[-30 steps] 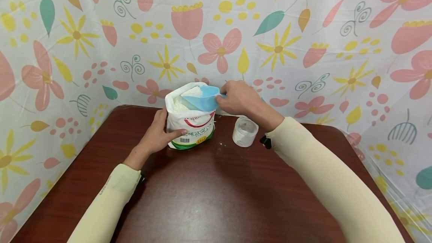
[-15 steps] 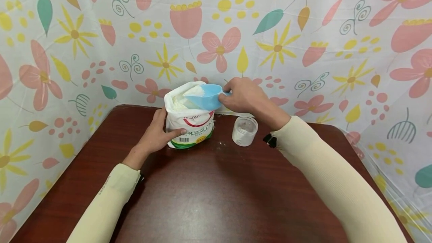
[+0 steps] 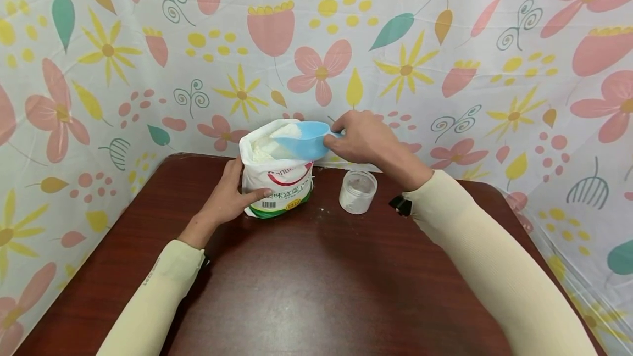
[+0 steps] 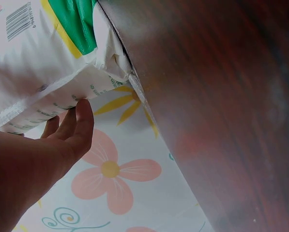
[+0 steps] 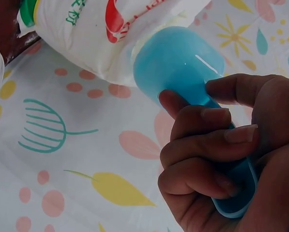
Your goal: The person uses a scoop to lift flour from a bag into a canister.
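Observation:
A white flour bag with red and green print stands at the back of the table, its top rolled open and white flour showing inside. My left hand grips the bag's left side, thumb across the front; in the left wrist view its fingers lie along the bag's side. My right hand holds a light blue scoop by the handle, fingers curled round it in the right wrist view. The scoop's bowl is over the right part of the bag's mouth, flour at its tip.
A clear plastic jar with white dust inside stands right of the bag, below the right wrist. Specks of white powder dot the dark wooden table. A flowered curtain hangs close behind.
My right hand has drawn the scoop slightly up and to the right, in line with its handle. The left hand keeps its grip on the flour bag.

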A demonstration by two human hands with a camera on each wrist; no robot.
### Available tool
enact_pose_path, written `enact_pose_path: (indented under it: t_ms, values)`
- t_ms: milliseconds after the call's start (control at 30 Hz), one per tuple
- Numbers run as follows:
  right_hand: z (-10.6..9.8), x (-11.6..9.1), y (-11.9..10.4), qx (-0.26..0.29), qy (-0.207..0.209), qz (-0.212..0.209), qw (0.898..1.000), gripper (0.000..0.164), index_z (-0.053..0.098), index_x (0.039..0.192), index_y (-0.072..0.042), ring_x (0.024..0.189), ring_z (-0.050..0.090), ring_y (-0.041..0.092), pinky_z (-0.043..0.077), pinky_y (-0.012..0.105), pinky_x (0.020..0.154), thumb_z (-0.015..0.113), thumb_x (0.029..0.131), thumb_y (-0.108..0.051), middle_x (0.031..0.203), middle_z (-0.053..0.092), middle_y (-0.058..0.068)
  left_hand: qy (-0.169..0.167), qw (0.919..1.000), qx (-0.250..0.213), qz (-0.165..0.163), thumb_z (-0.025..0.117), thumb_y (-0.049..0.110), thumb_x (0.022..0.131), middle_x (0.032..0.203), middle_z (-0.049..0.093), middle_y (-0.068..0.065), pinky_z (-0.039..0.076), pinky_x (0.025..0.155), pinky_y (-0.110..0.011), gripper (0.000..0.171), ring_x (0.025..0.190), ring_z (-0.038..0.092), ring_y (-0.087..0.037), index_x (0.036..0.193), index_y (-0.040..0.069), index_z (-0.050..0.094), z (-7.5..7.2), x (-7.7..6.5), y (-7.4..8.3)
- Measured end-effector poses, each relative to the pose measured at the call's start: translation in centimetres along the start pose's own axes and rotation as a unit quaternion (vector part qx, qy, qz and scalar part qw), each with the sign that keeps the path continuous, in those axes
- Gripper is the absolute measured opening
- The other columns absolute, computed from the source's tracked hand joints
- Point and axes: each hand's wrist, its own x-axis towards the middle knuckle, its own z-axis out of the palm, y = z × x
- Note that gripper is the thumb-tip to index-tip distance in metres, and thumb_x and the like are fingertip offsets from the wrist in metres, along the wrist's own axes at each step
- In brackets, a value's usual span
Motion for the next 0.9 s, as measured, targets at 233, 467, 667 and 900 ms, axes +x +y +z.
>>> enact_pose_path:
  t_ms: [233, 467, 667, 900]
  values:
    - [-0.6, -0.3, 0.5, 0.011, 0.006, -0.001, 1.000, 0.031, 0.061, 0.059, -0.016, 0.056, 0.036, 0.016, 0.028, 0.030, 0.053, 0.057, 0.089, -0.023, 0.054, 0.034, -0.005, 0.008, 0.9996, -0.001, 0.028, 0.089, 0.040, 0.088, 0.151, 0.037, -0.004, 0.040, 0.112, -0.063, 0.106, 0.140, 0.032, -0.025, 0.167, 0.046, 0.017, -0.1, 0.0, -0.1]
    - [-0.8, -0.5, 1.0, 0.018, 0.008, -0.007, 1.000, 0.032, 0.055, 0.057, -0.017, 0.059, 0.036, 0.017, 0.027, 0.030, 0.053, 0.057, 0.088, -0.023, 0.055, 0.032, -0.005, 0.010, 0.9992, -0.008, 0.037, 0.089, 0.038, 0.087, 0.151, 0.038, -0.001, 0.039, 0.113, -0.065, 0.107, 0.141, 0.030, -0.023, 0.165, 0.050, 0.017, -0.2, 0.1, -0.1]
    - [-1.0, -1.1, 1.8, 0.023, 0.015, -0.017, 0.999, 0.031, 0.052, 0.056, -0.017, 0.054, 0.033, 0.015, 0.028, 0.030, 0.054, 0.056, 0.087, -0.021, 0.054, 0.031, -0.004, 0.008, 0.9995, -0.005, 0.029, 0.089, 0.039, 0.087, 0.153, 0.037, -0.002, 0.040, 0.112, -0.065, 0.107, 0.141, 0.031, -0.023, 0.165, 0.050, 0.017, -0.2, 0.2, 0.0]
    - [-1.3, -2.0, 2.7, 0.030, 0.032, -0.031, 0.999, 0.036, 0.037, 0.056, -0.019, 0.056, 0.024, 0.014, 0.020, 0.030, 0.055, 0.056, 0.086, -0.020, 0.057, 0.023, -0.005, 0.013, 0.9992, -0.013, 0.036, 0.090, 0.032, 0.087, 0.154, 0.037, -0.002, 0.036, 0.113, -0.066, 0.109, 0.141, 0.030, -0.025, 0.168, 0.044, 0.018, 0.1, 0.2, 0.1]
